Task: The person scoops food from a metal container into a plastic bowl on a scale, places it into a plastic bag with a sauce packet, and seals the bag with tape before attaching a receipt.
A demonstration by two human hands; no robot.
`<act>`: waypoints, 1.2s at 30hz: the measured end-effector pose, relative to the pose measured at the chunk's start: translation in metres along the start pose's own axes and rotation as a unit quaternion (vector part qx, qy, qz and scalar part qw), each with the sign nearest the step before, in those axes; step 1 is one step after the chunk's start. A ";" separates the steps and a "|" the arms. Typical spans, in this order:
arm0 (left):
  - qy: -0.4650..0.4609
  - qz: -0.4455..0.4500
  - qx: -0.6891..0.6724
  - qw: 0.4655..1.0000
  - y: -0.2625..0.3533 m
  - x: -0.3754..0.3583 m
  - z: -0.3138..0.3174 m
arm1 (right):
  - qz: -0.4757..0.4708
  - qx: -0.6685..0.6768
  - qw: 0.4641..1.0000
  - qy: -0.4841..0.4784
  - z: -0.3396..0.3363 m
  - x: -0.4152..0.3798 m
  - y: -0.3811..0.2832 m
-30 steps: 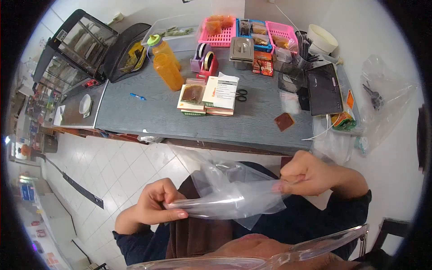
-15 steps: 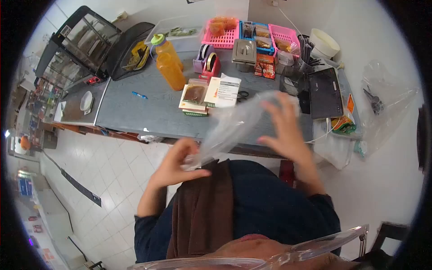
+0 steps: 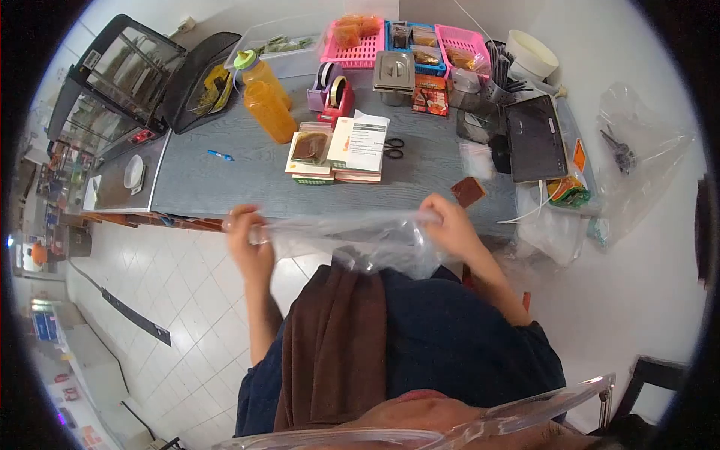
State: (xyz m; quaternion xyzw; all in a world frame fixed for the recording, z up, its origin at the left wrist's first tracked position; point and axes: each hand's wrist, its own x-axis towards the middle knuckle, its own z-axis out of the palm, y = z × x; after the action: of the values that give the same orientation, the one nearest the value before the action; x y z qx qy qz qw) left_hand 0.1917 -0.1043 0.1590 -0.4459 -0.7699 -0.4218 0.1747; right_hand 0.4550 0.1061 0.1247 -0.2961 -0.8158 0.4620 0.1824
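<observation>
Clear plastic bag [image 3: 356, 232] stretched sideways; left hand [image 3: 250, 240], right hand [image 3: 451, 227] each clamped on one end.

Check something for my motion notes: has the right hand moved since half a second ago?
Yes: judged against the brown square on the table, the right hand has drawn back toward the person, uncovering it.

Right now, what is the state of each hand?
Left hand: closed on one end of a clear plastic bag.
Right hand: closed on its other end.
</observation>
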 end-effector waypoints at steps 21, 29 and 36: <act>-0.056 -0.270 -0.243 0.930 -0.024 -0.026 0.090 | 0.108 0.657 0.736 -0.120 -0.036 -0.054 0.050; -0.301 -0.338 -0.671 0.587 -0.026 -0.035 0.015 | 0.083 0.120 0.950 -0.276 -0.049 -0.047 0.044; -0.480 -0.165 -0.506 0.698 -0.041 -0.058 0.002 | 0.052 0.638 0.726 -0.251 -0.040 -0.042 0.037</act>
State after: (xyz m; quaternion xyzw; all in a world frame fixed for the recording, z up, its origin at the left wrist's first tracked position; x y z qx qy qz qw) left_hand 0.1891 -0.1440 0.1005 -0.4749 -0.4813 -0.4986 -0.5425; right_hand 0.5217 0.1198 0.1120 -0.0254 -0.3279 0.9398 0.0930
